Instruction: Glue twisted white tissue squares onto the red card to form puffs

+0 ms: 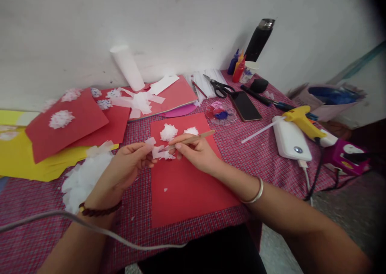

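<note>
My left hand [135, 161] pinches a small piece of white tissue paper [150, 141] over the red sheet [193, 189]. In my right hand [194, 151] is a thin wooden stick [207, 133], held like a pencil, its tip near the tissue paper. White crumpled paper is bunched just below the stick tip; whether it touches the sheet I cannot tell. Beyond my hands, a white paper puff [168, 132] sits on the sheet, and a second puff [191, 131] is partly covered by my right hand. A tiny paper scrap [165, 190] lies lower down.
A pile of white tissue squares [81, 183] lies left. Red cards with puffs [62, 119] are behind it. Right are scissors [221, 88], a phone [245, 106], a paint dish [221, 113], a yellow glue gun [301, 119] and a white power bank [291, 139]. A cable [120, 238] crosses the front.
</note>
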`<action>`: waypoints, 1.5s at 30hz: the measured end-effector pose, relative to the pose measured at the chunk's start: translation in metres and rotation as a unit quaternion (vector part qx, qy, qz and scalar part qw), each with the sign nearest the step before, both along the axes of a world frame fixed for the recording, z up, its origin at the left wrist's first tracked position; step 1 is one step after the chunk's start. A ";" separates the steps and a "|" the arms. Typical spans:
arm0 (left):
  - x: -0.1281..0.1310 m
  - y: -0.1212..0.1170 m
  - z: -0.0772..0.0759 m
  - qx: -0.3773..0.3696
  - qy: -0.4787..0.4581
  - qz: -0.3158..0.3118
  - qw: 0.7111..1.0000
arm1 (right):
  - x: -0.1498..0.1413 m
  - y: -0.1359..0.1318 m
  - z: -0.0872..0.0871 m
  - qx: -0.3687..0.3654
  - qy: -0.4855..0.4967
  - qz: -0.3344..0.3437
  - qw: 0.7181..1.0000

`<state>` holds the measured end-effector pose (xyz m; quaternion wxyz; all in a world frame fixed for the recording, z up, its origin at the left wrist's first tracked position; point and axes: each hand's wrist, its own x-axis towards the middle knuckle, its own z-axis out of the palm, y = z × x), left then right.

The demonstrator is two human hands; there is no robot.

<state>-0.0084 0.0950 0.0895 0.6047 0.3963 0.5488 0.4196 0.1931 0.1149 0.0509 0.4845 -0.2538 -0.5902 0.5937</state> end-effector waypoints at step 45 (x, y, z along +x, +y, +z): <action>0.026 -0.014 0.003 0.149 0.057 0.025 0.987 | -0.003 -0.002 0.019 -0.195 0.122 0.040 0.972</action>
